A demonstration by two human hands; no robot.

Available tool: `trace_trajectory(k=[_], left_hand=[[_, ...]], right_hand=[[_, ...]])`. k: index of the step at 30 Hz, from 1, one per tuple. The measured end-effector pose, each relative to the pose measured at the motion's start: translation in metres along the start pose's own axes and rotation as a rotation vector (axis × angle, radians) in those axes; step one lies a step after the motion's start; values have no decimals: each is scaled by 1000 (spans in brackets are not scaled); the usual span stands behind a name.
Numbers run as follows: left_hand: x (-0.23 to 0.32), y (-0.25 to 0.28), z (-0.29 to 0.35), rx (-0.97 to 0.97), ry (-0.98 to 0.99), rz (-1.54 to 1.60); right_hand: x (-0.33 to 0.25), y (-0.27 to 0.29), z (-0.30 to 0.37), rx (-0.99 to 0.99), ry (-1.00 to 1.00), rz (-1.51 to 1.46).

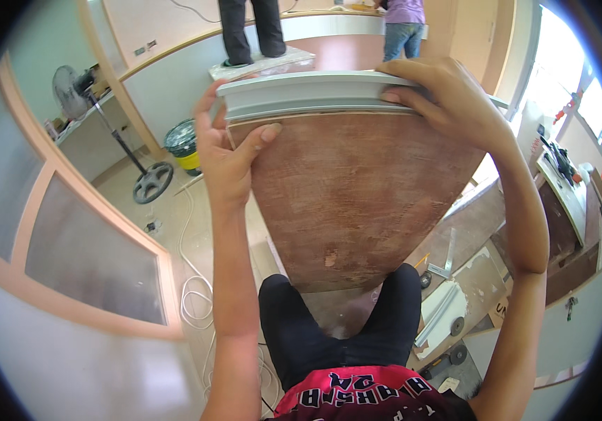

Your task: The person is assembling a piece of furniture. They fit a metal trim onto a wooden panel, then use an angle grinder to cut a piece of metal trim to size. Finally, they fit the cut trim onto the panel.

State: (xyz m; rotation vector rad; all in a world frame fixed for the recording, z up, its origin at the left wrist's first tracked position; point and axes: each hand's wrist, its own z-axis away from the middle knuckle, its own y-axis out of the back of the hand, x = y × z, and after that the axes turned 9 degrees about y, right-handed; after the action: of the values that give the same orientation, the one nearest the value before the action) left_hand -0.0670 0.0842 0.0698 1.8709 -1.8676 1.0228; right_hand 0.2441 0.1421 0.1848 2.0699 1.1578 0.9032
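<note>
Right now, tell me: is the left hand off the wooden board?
No, the left hand grips the wooden board at its top left corner, thumb pressed on its face.

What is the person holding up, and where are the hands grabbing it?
A brown plywood panel with a pale grey trim on top; left hand and right hand grip that trimmed top edge.

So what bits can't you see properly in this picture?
- Head view: the lower end of the brown wooden panel is hidden behind the person's legs.
- The palm of the right hand and the left hand's fingers wrap behind the grey trim strip, out of sight.
- The two people standing far off are cut off by the top edge.
- The tools on the bench are too small and bent by the lens to tell apart.
</note>
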Motion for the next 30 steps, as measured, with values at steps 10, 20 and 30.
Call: trace_trajectory(k=[10, 20, 30], left_hand=[[-1, 6, 17, -9, 40, -285], [-10, -7, 11, 53, -67, -381], [-13, -15, 7, 5, 9, -348]], right_hand=[[-47, -7, 4, -65, -149, 14], [-26, -13, 7, 25, -92, 23], [-30, -1, 10, 2, -115, 68]])
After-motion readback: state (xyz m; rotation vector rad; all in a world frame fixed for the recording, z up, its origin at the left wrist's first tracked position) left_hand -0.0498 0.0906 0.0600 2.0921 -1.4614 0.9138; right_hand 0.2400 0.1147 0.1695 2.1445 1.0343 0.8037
